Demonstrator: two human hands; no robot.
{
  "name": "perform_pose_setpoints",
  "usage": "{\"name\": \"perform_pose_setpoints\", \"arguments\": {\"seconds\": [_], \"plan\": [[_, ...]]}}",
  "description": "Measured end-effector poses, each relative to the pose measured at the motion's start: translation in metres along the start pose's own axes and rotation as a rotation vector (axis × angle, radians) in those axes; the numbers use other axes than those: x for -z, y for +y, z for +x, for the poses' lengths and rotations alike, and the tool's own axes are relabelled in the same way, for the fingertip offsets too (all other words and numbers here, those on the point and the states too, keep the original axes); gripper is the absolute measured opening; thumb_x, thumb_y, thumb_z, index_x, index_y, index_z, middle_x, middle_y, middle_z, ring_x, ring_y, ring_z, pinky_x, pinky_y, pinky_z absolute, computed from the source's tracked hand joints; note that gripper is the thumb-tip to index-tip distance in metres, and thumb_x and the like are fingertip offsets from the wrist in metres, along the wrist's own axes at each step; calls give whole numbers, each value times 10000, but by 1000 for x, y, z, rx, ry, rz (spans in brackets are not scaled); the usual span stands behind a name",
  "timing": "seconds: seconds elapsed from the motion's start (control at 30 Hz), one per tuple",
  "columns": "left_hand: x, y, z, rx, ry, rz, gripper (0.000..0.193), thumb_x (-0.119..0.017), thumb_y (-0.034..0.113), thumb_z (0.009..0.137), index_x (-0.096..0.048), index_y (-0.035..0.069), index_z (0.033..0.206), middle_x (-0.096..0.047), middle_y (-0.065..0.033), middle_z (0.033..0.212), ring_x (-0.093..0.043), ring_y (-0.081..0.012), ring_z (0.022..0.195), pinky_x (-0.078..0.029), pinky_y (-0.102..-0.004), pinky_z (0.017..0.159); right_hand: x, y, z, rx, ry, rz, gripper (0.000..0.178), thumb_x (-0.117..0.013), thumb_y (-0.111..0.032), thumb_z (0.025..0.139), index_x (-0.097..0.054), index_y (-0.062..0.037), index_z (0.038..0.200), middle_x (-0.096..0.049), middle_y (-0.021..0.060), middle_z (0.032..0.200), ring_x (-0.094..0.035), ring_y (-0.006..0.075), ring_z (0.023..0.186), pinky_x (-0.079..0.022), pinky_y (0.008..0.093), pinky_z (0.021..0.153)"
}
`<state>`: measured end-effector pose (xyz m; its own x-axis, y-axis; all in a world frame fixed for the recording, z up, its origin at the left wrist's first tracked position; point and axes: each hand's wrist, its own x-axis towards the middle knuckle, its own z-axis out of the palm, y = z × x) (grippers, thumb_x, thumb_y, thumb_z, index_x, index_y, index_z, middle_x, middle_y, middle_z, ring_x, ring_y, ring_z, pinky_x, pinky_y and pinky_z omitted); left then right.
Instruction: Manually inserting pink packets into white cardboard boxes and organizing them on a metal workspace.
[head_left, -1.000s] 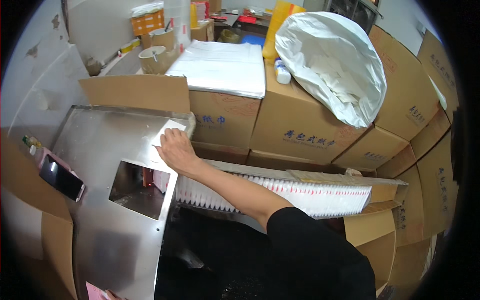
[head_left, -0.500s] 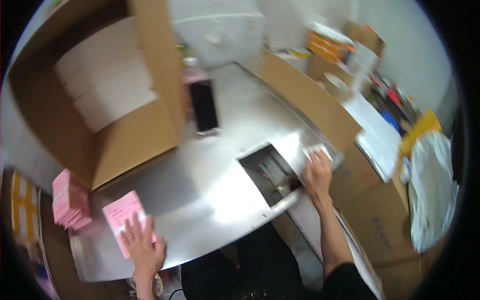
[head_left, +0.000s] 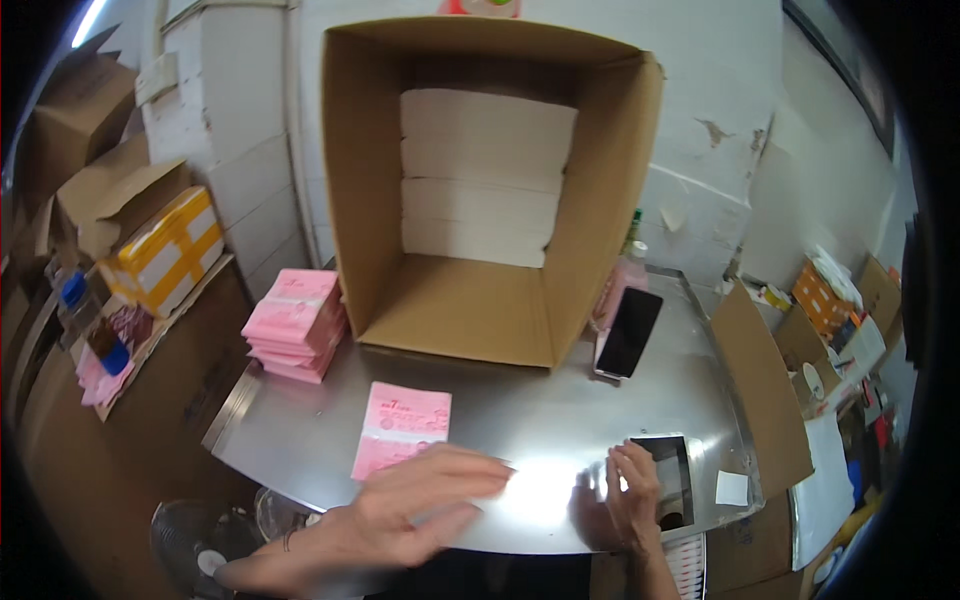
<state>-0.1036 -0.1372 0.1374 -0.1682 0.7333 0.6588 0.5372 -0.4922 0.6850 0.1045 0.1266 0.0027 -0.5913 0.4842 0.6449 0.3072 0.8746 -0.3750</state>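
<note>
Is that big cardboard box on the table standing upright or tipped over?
Tipped on its side: the cardboard box faces its open mouth toward the camera, showing white stacks piled against its far inside wall.

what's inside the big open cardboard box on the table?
Inside the cardboard box, white flat packs are stacked against the back wall in about four layers. The box floor in front is bare. Anything behind the stack is hidden.

Bare forearms, with perhaps a thin band at the left wrist (head_left: 287,541).
</note>
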Motion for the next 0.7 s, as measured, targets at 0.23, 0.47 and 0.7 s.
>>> {"name": "perform_pose_setpoints", "arguments": {"seconds": [0.23,0.47,0.7], "plan": [[14,84,-3,-328,-288,-159,219,-573,90,927,-689,-5,1087,-653,-170,1192,-628,-337,1125,-506,-441,942,-35,-25,-5,197,-108,53,137,-685,-21,823,-696,21,953,-672,160,1001,-643,347,1033,-508,432,914],[-1,110,-37,-665,-514,-459,364,-381,108,1004,-646,109,1254,-588,-93,1354,-564,-271,1252,-428,-514,1038,-43,-15,-6,107,-29,149,101,-688,-46,827,-713,12,905,-685,147,965,-647,330,962,-514,423,856],[-22,96,-45,-632,-992,-1031,416,-396,330,1072,-668,67,1246,-604,-221,1285,-592,-419,1147,-430,-603,976,-43,-11,-11,-16,0,212,93,-660,-60,841,-726,4,856,-702,152,936,-648,331,939,-521,410,840]]}}
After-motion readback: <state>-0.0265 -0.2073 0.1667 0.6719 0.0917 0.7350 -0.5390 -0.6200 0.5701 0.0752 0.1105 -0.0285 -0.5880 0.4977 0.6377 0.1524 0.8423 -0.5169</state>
